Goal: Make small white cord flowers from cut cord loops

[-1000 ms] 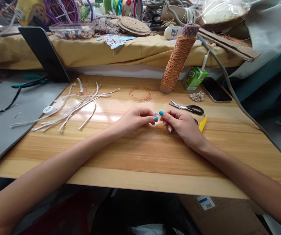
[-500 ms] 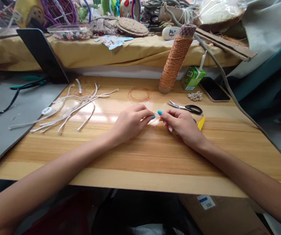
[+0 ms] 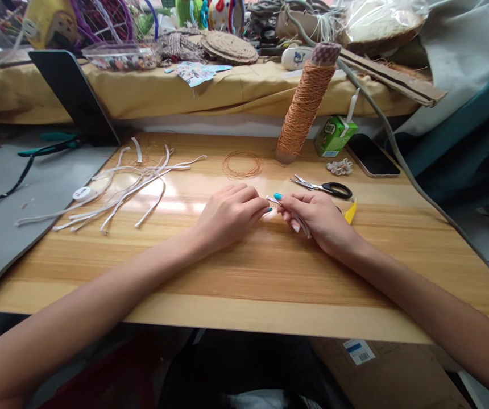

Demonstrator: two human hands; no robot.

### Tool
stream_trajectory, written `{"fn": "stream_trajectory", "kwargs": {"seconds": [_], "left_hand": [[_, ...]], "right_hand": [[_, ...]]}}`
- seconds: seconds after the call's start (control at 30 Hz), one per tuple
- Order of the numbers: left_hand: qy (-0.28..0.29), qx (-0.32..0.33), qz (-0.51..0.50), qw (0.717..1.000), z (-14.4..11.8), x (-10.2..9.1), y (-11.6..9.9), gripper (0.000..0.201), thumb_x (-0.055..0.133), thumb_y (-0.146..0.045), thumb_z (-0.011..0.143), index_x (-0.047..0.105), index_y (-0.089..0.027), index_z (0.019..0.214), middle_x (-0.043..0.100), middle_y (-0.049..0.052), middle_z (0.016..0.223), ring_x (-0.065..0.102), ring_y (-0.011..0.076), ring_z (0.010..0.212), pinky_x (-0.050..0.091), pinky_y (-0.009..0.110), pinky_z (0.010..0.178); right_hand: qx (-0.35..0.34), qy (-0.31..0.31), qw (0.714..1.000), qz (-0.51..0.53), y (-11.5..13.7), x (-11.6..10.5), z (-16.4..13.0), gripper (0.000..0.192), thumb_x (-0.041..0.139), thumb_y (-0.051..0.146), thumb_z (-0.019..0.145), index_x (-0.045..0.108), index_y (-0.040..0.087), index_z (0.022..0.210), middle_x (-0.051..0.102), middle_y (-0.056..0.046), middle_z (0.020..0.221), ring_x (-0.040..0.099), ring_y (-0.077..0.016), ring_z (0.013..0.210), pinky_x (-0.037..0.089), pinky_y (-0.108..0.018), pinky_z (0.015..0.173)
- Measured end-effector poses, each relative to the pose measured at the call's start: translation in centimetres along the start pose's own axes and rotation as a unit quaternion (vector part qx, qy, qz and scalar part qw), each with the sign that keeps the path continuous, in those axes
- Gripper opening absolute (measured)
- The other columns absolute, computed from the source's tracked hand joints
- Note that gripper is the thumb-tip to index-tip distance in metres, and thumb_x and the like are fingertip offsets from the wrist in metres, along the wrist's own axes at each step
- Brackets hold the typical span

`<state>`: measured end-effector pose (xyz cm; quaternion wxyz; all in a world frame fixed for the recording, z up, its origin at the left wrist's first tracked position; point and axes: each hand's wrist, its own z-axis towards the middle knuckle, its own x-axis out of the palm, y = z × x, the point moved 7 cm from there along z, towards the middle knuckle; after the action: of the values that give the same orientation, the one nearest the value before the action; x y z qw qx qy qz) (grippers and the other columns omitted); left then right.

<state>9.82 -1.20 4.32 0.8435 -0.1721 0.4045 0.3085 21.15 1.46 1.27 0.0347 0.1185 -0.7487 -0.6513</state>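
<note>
A strip of white cord (image 3: 272, 200) sticks out from the fingertips of my right hand (image 3: 319, 218), which is closed on it, thumb on top. More of the cord shows below the palm. Close by on the left, my left hand (image 3: 231, 213) is pinched, with thumb and finger together. A thin orange thread seems to run between the two hands, though its end in the left fingers is too fine to make out. Just beyond the hands lie a loose coil of orange thread (image 3: 242, 165) and black-handled scissors (image 3: 330, 189). A yellow piece (image 3: 350, 212) shows behind my right hand.
Several white cords (image 3: 120, 199) and a round white disc (image 3: 81, 193) lie at left. A tall spool of orange twine (image 3: 306, 108), a green carton (image 3: 335, 135), a bead cluster (image 3: 339, 167) and a phone (image 3: 373, 155) stand or lie at back right. A tablet (image 3: 74, 96) leans at back left.
The white cord in my right hand now shows more, at the fingertips and below the palm. My left fingertips have moved slightly down.
</note>
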Motion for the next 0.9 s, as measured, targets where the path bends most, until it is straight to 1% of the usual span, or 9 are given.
{"fn": "stream_trajectory", "kwargs": {"seconds": [0.2, 0.33, 0.43, 0.53, 0.63, 0.8, 0.9], "left_hand": [[-0.009, 0.012, 0.007, 1.0, 0.1, -0.3, -0.3, 0.027, 0.039, -0.028, 0.086, 0.06, -0.016, 0.076, 0.059, 0.005, 0.07, 0.049, 0.0127, 0.067, 0.038, 0.025, 0.063], [-0.015, -0.002, -0.007, 1.0, 0.2, -0.5, -0.2, 0.028, 0.04, -0.03, 0.086, 0.059, -0.015, 0.072, 0.058, 0.004, 0.066, 0.049, 0.0119, 0.063, 0.038, 0.024, 0.059], [-0.028, -0.031, -0.038, 0.998, 0.2, -0.7, 0.2, 0.027, 0.041, -0.03, 0.085, 0.057, -0.014, 0.071, 0.058, 0.004, 0.067, 0.05, 0.0108, 0.062, 0.039, 0.022, 0.058], [-0.043, -0.057, -0.087, 0.994, 0.3, -0.9, 0.5, 0.021, 0.043, -0.029, 0.084, 0.055, -0.014, 0.078, 0.058, 0.004, 0.074, 0.05, 0.0095, 0.064, 0.04, 0.021, 0.058], [-0.049, -0.067, -0.146, 0.986, 0.4, -1.2, 0.4, 0.014, 0.045, -0.025, 0.083, 0.054, -0.014, 0.083, 0.058, 0.004, 0.08, 0.051, 0.0083, 0.067, 0.042, 0.019, 0.059], [-0.053, -0.11, -0.217, 0.969, 0.4, -1.3, 0.6, 0.005, 0.05, -0.017, 0.08, 0.054, -0.014, 0.079, 0.06, 0.001, 0.073, 0.051, 0.0054, 0.059, 0.042, 0.016, 0.054], [-0.051, -0.108, -0.228, 0.966, 0.4, -1.2, 0.6, 0.005, 0.051, -0.015, 0.079, 0.055, -0.013, 0.08, 0.062, 0.001, 0.074, 0.052, 0.0048, 0.059, 0.041, 0.014, 0.052]], "right_hand": [[0.013, -0.002, 1.0, 0.005, -0.1, 0.0, -0.1, 0.022, 0.059, 0.031, 0.068, 0.055, 0.013, 0.056, 0.049, 0.004, 0.046, 0.038, -0.002, 0.033, 0.02, -0.015, 0.027], [0.018, 0.005, 1.0, -0.003, 0.0, 0.1, -0.2, 0.023, 0.059, 0.03, 0.068, 0.054, 0.013, 0.055, 0.049, 0.004, 0.046, 0.038, -0.0018, 0.034, 0.023, -0.015, 0.028], [0.021, 0.009, 1.0, -0.014, 0.1, 0.2, -0.3, 0.022, 0.059, 0.03, 0.068, 0.055, 0.013, 0.056, 0.049, 0.004, 0.047, 0.038, -0.0019, 0.034, 0.023, -0.015, 0.028], [0.027, 0.012, 0.999, -0.022, 0.1, 0.2, -0.3, 0.022, 0.059, 0.03, 0.069, 0.056, 0.012, 0.057, 0.048, 0.004, 0.047, 0.038, -0.0017, 0.034, 0.022, -0.015, 0.028], [0.029, 0.016, 0.999, -0.028, 0.1, 0.2, -0.3, 0.022, 0.058, 0.03, 0.07, 0.056, 0.012, 0.058, 0.047, 0.004, 0.046, 0.038, -0.0017, 0.034, 0.021, -0.015, 0.027], [0.032, 0.025, 0.998, -0.043, 0.1, 0.3, -0.2, 0.022, 0.057, 0.03, 0.071, 0.057, 0.012, 0.058, 0.047, 0.004, 0.046, 0.037, -0.0017, 0.033, 0.021, -0.015, 0.028], [0.04, 0.032, 0.998, -0.045, -0.1, 0.4, -0.1, 0.022, 0.056, 0.029, 0.072, 0.057, 0.012, 0.057, 0.048, 0.004, 0.046, 0.038, -0.0015, 0.033, 0.021, -0.014, 0.029]]}}
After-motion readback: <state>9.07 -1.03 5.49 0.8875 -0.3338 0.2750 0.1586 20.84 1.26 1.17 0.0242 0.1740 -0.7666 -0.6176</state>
